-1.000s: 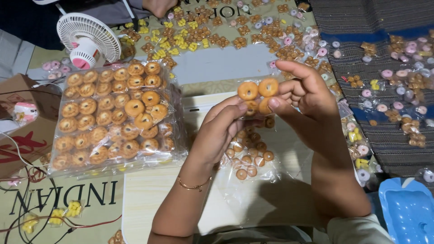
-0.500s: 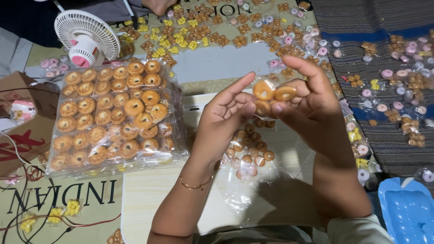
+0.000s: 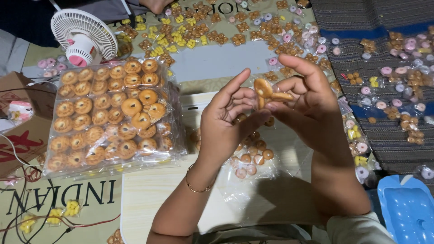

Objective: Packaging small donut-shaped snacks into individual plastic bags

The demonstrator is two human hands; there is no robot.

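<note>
our right hand (image 3: 307, 106) pinches a small cookie packet (image 3: 270, 94) above the table (image 3: 149, 194) middle; our left hand (image 3: 228, 119), fingers loosely spread, touches it, with the big cookie bag (image 3: 110, 115) at the left edge.

Brightness: you have even, moderately bright indoor light across the whole view.
Colour cast: warm, yellowish.
Source: overhead; the lamp itself is outside your view.
Shadows: soft shadow lies on the pale board (image 3: 149, 194) beneath the left hand (image 3: 226, 122) and right hand (image 3: 307, 104).
Glare: you see small white glints on the clear wrap over the cookie tray (image 3: 108, 113) and on the blue plastic tray (image 3: 409, 210).
Blur: slight softness on the small cookie packet (image 3: 270, 94) between your fingers.
Edges: mild wide-angle bending at the corners; the top left corner is dark.
</note>
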